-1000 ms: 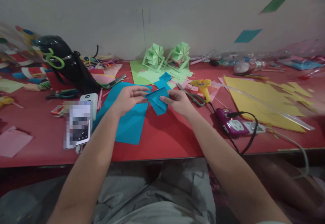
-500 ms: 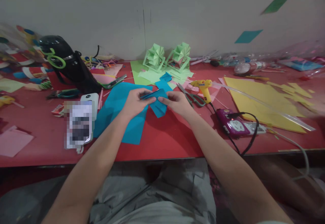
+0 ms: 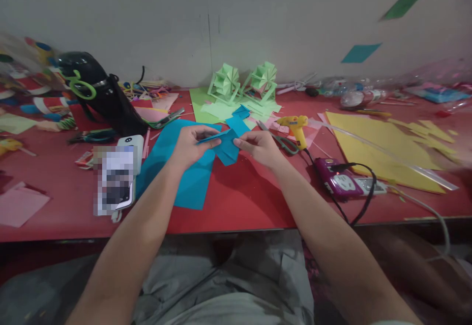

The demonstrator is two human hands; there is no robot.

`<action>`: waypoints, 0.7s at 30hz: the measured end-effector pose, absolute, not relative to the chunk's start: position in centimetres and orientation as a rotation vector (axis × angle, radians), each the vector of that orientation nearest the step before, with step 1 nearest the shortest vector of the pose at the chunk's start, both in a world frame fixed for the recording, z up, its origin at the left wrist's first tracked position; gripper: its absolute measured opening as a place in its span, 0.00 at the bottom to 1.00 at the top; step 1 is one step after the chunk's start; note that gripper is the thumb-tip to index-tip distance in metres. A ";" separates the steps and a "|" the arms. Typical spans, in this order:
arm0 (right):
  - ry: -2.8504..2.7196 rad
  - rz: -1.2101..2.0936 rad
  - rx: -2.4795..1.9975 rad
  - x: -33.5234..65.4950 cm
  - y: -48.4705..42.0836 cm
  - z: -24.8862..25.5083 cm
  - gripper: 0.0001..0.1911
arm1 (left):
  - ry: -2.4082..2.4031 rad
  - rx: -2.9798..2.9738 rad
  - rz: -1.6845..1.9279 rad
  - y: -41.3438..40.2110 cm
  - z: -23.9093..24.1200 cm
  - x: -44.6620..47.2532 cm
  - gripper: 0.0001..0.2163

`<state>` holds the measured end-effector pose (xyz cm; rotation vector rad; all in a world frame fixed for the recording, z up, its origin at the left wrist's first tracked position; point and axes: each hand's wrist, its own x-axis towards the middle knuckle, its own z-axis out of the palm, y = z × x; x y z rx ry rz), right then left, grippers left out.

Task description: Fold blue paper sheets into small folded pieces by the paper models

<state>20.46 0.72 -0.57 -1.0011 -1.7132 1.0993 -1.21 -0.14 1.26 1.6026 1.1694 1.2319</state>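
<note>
1. Starting at the left on my feed: a pink paper (image 3: 24, 204) lies near the left end of the red desk (image 3: 243, 207), with a black case (image 3: 101, 91) farther back and a phone (image 3: 118, 180) nearer, its screen blurred out.

2. Next to the right, a large blue sheet (image 3: 191, 182) lies flat, running partly under my view of the left hand and forearm.

3. Now the left hand (image 3: 195, 145): its fingers are closed on the left end of the folded blue paper (image 3: 226, 154), thumb on the side facing me, the others mostly tucked behind.

4. Here's the piece itself, dead centre between the two hands, seemingly held above the desk. Its long upper edge runs left to right, rising slightly toward the far right; a pointed lower part hangs toward the near side. Neither hand is nearer: that edge bridges them, and I judge any fold hinges on this line.

5. On to the right hand (image 3: 260, 148): thumb and forefinger pinch the right edge, a smaller hold than the left's. How firm, I cannot tell.

6. Just beyond the hands sits a smaller blue piece (image 3: 240, 112), before two pale green paper models (image 3: 243, 81).

7. Farther right: scissors (image 3: 289, 144), a yellow glue gun (image 3: 298, 128), a purple box (image 3: 337, 180), then yellow sheets (image 3: 376, 150).
</note>
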 end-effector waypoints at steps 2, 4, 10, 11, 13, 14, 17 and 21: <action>-1.706 1.080 -1.004 20.6 0.8 -0.5 0.23 | 1.164 1.554 1.203 -0.2 1.3 -1.5 0.18; -1.692 1.064 -0.994 20.6 0.8 -0.4 0.22 | 1.143 1.535 1.165 -0.2 1.3 -1.8 0.19; -1.682 0.935 -1.007 20.5 0.6 -0.3 0.19 | 1.104 1.652 1.226 -0.3 1.4 -1.6 0.12; -1.681 0.933 -1.022 20.5 0.6 -0.3 0.19 | 1.098 1.652 1.225 -0.3 1.3 -1.5 0.13; -1.661 0.924 -1.040 20.5 0.6 -0.3 0.19 | 1.087 1.608 1.208 -0.1 1.0 -1.5 0.16; -1.645 0.921 -1.041 20.5 0.6 -0.3 0.18 | 1.087 1.571 1.190 0.1 0.9 -1.6 0.18; -1.608 0.929 -1.018 20.5 0.7 -0.4 0.15 | 1.173 1.458 1.168 0.4 0.6 -2.0 0.20; -1.614 0.906 -0.969 20.4 0.8 -0.6 0.13 | 1.161 1.121 1.066 0.4 0.8 -1.8 0.15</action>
